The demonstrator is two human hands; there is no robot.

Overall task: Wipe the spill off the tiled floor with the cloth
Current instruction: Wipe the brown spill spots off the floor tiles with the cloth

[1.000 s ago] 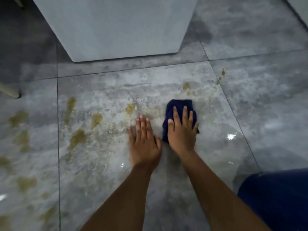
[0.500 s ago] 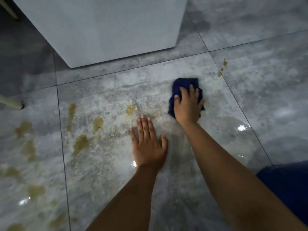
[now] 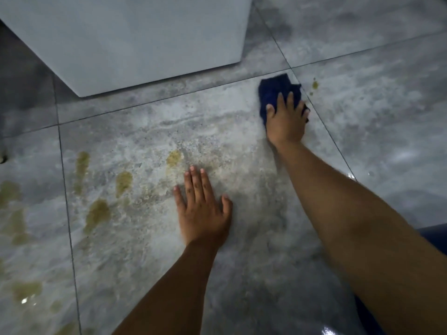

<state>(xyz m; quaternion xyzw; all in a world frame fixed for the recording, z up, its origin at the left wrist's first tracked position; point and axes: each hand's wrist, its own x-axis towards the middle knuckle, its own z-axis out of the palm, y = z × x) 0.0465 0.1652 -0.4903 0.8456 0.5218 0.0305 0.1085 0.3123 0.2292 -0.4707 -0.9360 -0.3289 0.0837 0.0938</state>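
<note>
- The left hand (image 3: 202,209) is laid flat on the wet tiled floor (image 3: 254,274), fingers loosely spread, nothing gripped.
- Yellowish spill (image 3: 96,213) is seen leftward, probably slippery.
- Farther off, the soft, limp cloth (image 3: 275,91) is pressed down under the right hand (image 3: 285,122), fingers splayed; it is best held flat-palmed.

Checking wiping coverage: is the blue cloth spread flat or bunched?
Bunched. The cloth sits crumpled in uneven folds under the right hand, barely wider than the hand.

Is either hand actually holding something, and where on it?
The right hand presses the blue cloth flat to the floor, covering its near part. The left hand holds nothing.
</note>
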